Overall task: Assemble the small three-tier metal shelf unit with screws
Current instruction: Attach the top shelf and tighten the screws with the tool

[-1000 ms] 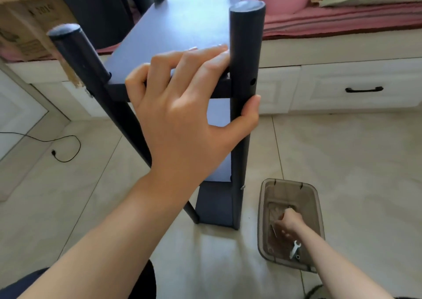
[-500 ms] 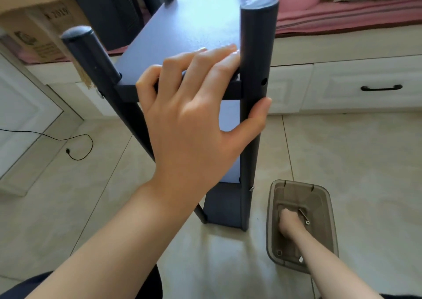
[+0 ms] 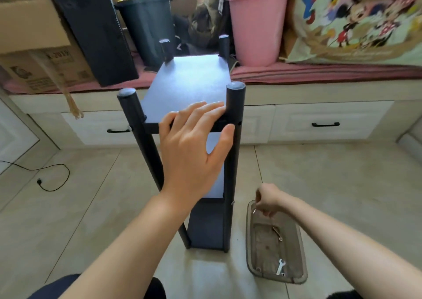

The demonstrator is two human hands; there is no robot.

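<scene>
We see a matt black metal shelf unit [image 3: 187, 86] whose top panel takes a soft sheen. It stands on a smooth, pale, glossy tiled floor [image 3: 331, 175]. Beside it lies a translucent smoky-brown plastic tray [image 3: 296, 241] with a small shiny metal spanner [image 3: 280, 267]. Behind stand a smooth pink plastic bucket [image 3: 255, 24] and a rough brown cardboard box [image 3: 29, 22].

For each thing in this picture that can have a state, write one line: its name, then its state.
shelf unit: upright on the floor
left hand: grips the top shelf's edge
right hand: pinches a small screw above the tray
tray: on the floor, holding a spanner
drawers: closed
</scene>
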